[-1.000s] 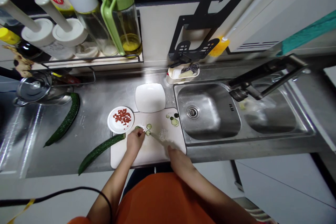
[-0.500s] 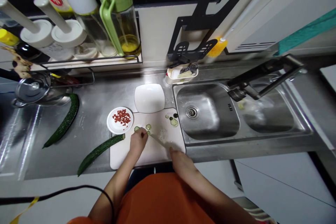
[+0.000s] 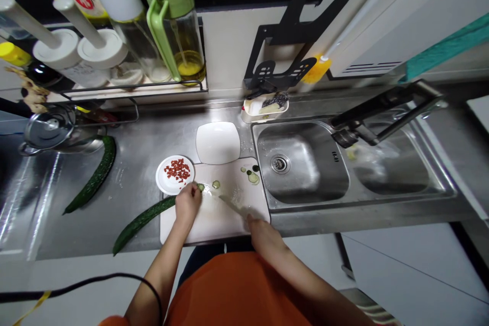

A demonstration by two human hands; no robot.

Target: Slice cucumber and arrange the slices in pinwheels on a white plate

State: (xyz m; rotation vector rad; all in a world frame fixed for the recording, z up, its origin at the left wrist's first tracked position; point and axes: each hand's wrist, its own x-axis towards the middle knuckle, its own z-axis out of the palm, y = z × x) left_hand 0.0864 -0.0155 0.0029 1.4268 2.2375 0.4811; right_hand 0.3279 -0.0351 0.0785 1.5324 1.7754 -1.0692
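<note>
On the steel counter (image 3: 133, 173), a cucumber (image 3: 143, 222) is slanting lengthwise out leftward from the nearer left hand (image 3: 188, 205), whose fingers are curling at a cucumber slice (image 3: 201, 187), clamped or not I can't tell, while the right hand (image 3: 265, 235) is clasping a knife (image 3: 234, 206) pointing toward them.

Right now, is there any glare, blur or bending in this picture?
Head view: bright glare streaks the steel counter at far left and patches the nearer sink basin; head view: the knife in the right hand looks faint and soft-edged; head view: the green-topped bottle leans toward the upper left, probably wide-lens distortion.
</note>
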